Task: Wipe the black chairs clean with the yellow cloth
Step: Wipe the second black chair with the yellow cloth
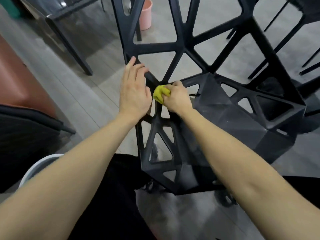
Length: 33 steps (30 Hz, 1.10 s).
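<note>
Forearms, black chair (225, 108), pink bucket (145, 14) beyond

Black moulded plastic chair (204, 49) with triangular lattice cut-outs, standing upright on the floor. Crumpled yellow cloth (161, 94) bunched against the junction of its backrest and seat.

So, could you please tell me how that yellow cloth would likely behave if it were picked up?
The yellow cloth looks floppy: it bunches into folds in the right hand. Probably light, since that hand alone grips it against the black chair.
</note>
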Each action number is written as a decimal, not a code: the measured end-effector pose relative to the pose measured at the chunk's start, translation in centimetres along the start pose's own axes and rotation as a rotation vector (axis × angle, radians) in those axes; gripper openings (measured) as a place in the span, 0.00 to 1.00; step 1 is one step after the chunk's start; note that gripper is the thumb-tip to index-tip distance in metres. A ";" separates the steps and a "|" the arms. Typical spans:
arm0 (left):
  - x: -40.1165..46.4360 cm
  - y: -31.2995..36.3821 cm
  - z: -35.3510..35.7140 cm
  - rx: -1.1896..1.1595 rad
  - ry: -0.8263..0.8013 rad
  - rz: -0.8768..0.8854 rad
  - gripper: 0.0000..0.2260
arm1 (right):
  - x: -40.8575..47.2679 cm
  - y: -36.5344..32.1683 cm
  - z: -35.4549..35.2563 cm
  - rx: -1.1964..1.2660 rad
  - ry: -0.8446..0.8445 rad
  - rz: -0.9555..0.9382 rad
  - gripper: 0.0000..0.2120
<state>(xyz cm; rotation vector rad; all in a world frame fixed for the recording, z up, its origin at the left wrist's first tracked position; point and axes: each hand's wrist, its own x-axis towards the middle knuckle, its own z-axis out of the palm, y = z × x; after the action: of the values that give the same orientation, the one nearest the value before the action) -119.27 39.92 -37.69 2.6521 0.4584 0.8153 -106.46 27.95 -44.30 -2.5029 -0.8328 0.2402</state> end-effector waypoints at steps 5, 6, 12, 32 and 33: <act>2.3 -1.1 0.9 -0.017 -0.016 0.021 0.24 | -10.6 -1.6 -2.6 0.074 -0.184 -0.118 0.14; 2.3 -1.1 0.9 -0.030 -0.016 0.023 0.23 | -10.7 -1.3 -3.1 0.058 -0.206 -0.140 0.13; -1.3 0.8 0.0 -0.186 -0.037 -0.179 0.31 | -3.8 -1.9 -1.4 0.017 -0.012 -0.001 0.19; -3.6 0.3 0.6 -0.786 0.100 -0.603 0.23 | -7.6 -3.8 -0.4 0.189 0.065 0.096 0.15; -3.6 0.3 0.7 -0.795 0.109 -0.602 0.23 | -7.7 -3.8 -0.4 0.201 0.083 0.102 0.15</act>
<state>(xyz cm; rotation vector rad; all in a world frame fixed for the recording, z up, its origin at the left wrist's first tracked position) -121.58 38.11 -39.85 1.6224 0.7244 0.7346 -114.49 25.80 -42.00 -2.3513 -0.6166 0.2401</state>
